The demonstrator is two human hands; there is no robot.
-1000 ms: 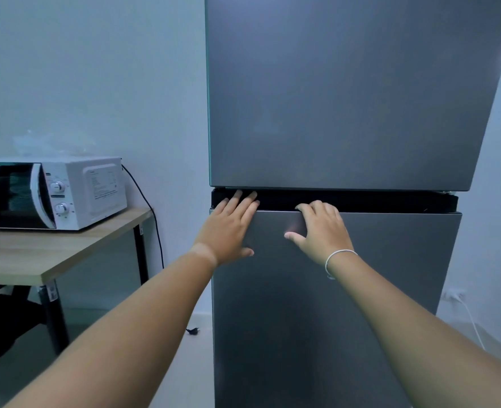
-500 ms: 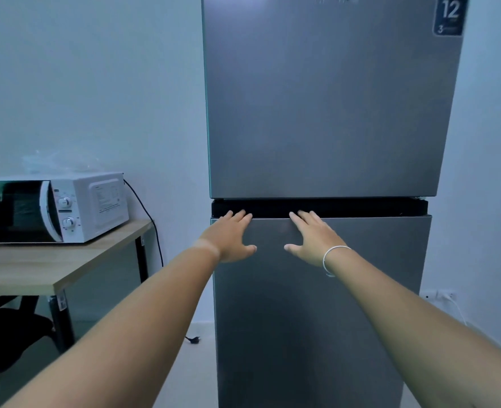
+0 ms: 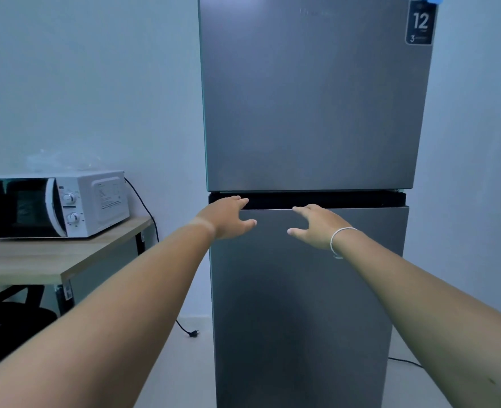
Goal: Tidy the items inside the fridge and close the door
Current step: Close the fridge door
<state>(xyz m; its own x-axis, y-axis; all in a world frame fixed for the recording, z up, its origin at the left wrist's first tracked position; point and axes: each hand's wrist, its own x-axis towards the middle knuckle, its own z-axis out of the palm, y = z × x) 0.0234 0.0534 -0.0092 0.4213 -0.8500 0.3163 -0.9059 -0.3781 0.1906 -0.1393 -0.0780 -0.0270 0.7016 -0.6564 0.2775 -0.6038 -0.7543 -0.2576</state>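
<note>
A tall grey two-door fridge stands straight ahead, with its upper door (image 3: 311,95) and lower door (image 3: 302,304) both closed. A dark gap (image 3: 331,199) runs between the two doors. My left hand (image 3: 228,217) reaches toward the top left corner of the lower door, fingers spread and tips at the gap. My right hand (image 3: 317,226), with a thin white bracelet on the wrist, is held out at the top edge of the lower door, fingers apart. Neither hand holds anything. The inside of the fridge is hidden.
A white microwave (image 3: 52,204) sits on a wooden table (image 3: 66,260) to the left of the fridge. Its black cable ends in a plug (image 3: 193,334) lying on the floor. A dark chair base (image 3: 13,313) is under the table. A sticker (image 3: 420,23) marks the upper door's top right.
The view has pulled back from the fridge, which now looks smaller. Both hands have lifted off the lower door's front and now hover at its top edge.
</note>
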